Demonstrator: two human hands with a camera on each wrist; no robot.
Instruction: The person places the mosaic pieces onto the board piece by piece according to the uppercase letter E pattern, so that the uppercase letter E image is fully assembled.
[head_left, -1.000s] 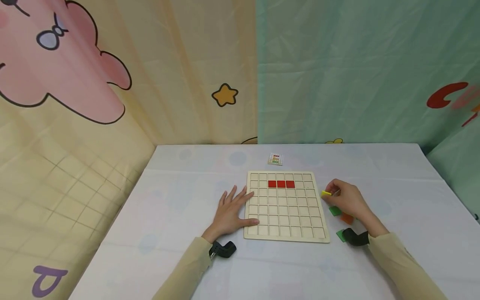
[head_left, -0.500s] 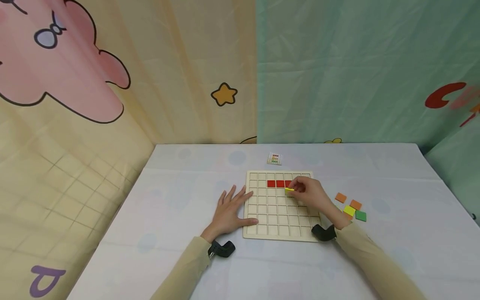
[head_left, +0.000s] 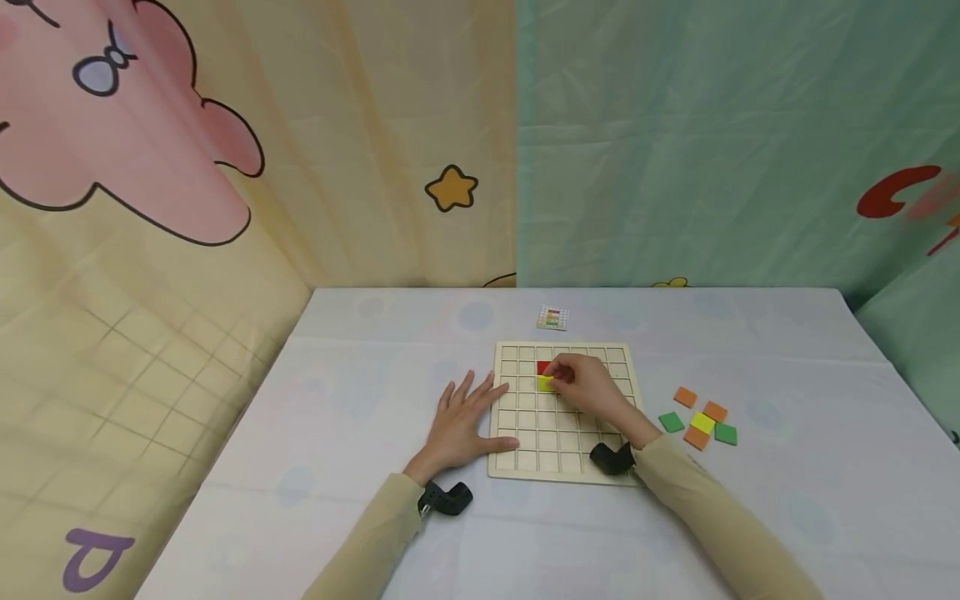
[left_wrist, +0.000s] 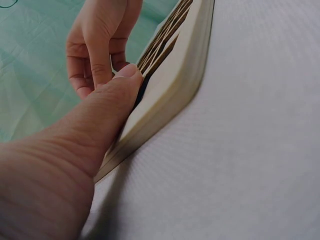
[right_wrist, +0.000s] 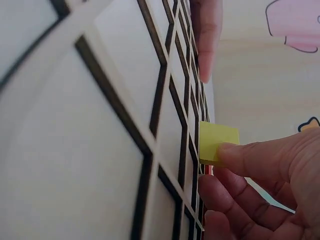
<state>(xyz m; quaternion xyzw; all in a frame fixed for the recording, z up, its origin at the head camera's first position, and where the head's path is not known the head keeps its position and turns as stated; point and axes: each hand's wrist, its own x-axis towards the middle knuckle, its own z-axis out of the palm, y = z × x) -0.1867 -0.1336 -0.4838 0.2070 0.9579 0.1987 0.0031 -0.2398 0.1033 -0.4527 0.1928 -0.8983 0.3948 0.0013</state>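
My right hand [head_left: 591, 388] is over the upper part of the wooden grid board [head_left: 558, 462], pinching a yellow square tile [right_wrist: 216, 136] between thumb and fingers. In the head view the yellow tile [head_left: 544, 384] is just below a red tile [head_left: 543, 367] at the left of the red row. The rest of that row is hidden behind the hand. In the right wrist view the tile's edge is close against the grid, and I cannot tell if it is seated. My left hand [head_left: 455, 432] rests with spread fingers on the board's left edge, its thumb [left_wrist: 107, 102] on the rim.
Right of the board lie loose square tiles: several orange, green and yellow ones, among them an orange tile [head_left: 685, 397], a yellow tile [head_left: 702, 423] and a green tile [head_left: 671, 422]. A small card with a coloured grid pattern [head_left: 552, 318] lies behind the board.
My right hand has carried the yellow tile from the loose tiles onto the board, then leftward along the underside of the red row. The left hand has stayed in place.
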